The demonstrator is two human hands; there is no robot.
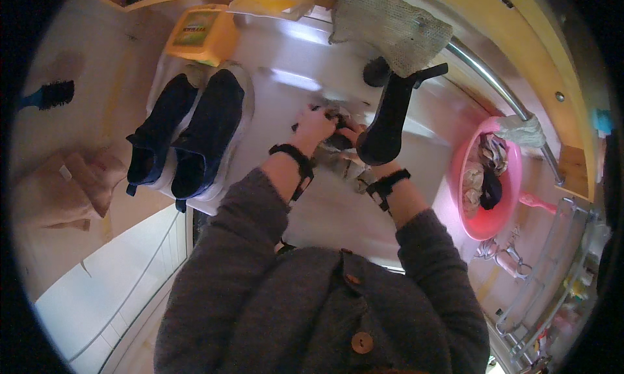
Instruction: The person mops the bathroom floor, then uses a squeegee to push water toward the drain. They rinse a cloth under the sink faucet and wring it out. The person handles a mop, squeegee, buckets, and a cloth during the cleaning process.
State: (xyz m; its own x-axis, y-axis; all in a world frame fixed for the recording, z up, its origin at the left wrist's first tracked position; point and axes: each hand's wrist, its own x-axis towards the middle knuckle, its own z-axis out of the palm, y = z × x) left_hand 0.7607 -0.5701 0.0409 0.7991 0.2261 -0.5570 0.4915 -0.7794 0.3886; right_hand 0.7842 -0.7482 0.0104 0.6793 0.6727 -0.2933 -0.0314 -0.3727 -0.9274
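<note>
My left hand (316,127) bends over a small dark and grey piece of cloth (337,141), low in a white sink (305,218). Its fingers are closed on the cloth. Facing it from the other side, my right hand (351,134) grips the same cloth, its fingers partly covered by the black faucet (388,123). A pale, crumpled cloth (354,172) hangs or lies just below both hands; I cannot tell whether it is part of the dark one. Both wrists wear black bands.
Dark slip-on shoes (218,114) with white soles rest at the sink's left side, an orange container (203,36) behind them. A pink basin (459,198) holding clothes stands right. A mesh cloth (390,29) hangs above the faucet, near a metal rail (487,71). Brown cloth (58,188) lies left.
</note>
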